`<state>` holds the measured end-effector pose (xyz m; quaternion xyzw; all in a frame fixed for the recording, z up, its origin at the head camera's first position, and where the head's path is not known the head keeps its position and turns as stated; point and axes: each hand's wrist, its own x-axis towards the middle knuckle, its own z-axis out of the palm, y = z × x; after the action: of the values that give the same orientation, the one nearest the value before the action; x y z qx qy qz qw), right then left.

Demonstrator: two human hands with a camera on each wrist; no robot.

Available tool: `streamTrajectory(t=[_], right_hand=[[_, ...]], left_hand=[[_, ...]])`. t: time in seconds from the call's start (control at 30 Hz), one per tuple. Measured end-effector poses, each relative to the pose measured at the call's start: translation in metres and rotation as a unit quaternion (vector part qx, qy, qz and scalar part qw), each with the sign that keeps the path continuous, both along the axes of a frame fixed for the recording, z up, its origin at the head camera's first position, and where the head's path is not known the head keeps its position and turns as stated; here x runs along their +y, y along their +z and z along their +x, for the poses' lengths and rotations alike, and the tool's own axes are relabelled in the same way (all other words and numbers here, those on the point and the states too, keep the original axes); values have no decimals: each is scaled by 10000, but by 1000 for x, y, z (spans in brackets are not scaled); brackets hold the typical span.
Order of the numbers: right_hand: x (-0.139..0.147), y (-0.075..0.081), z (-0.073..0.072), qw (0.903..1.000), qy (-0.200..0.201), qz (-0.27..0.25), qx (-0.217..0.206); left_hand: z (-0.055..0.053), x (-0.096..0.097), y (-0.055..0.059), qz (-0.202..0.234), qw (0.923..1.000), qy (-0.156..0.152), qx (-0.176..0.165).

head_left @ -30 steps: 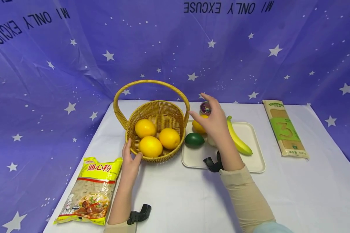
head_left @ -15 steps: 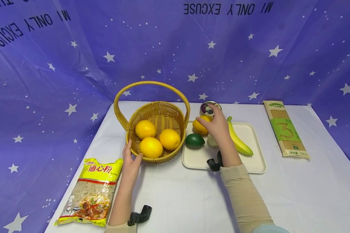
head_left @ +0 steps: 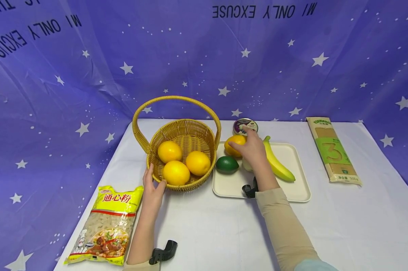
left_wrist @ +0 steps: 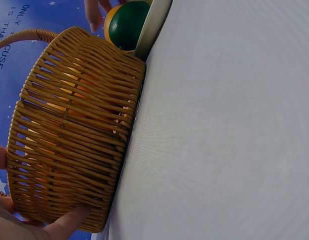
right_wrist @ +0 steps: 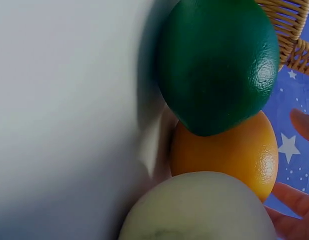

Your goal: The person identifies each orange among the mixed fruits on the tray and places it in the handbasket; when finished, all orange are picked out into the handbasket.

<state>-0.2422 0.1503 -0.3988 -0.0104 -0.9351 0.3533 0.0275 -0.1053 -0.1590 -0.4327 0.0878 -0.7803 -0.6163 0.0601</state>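
Note:
My left hand (head_left: 153, 192) holds the front left side of a woven basket (head_left: 199, 183), its thumb (left_wrist: 69, 222) lying on the wicker wall. Three yellow-orange oranges (head_left: 176, 173) lie inside the basket. Over a white tray (head_left: 293, 194), my right hand (head_left: 254, 148) reaches around another orange (head_left: 233, 146) at the tray's back left, thumb and fingers spread apart. In the right wrist view, a gap shows between the thumb (right_wrist: 303, 125) and that orange. A dark green lime-shaped fruit (head_left: 226, 164) and a partly hidden pale round fruit (right_wrist: 199, 210) sit close by.
A banana (head_left: 279, 163) lies on the tray, right of my right hand. Behind the tray stands a round tin (head_left: 239, 124). A yellow pasta bag (head_left: 110, 222) lies at the left, and a noodle pack (head_left: 334, 150) at the right. A starry purple cloth (head_left: 190, 56) hangs behind.
My right hand has come down and forward around the orange on the tray, uncovering the tin behind it. The left hand and basket have stayed in place.

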Motion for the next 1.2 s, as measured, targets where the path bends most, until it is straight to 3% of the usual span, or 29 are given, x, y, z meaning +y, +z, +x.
streamTrajectory(t=[0.53, 1.2], right_hand=[[-2, -5, -6, 9961, 275, 703, -453], [-5, -13, -8, 9938, 173, 1021, -408]], left_hand=[[-1, -1, -1, 36, 10000, -42, 31], [-1, 0, -1, 21, 10000, -15, 19]])
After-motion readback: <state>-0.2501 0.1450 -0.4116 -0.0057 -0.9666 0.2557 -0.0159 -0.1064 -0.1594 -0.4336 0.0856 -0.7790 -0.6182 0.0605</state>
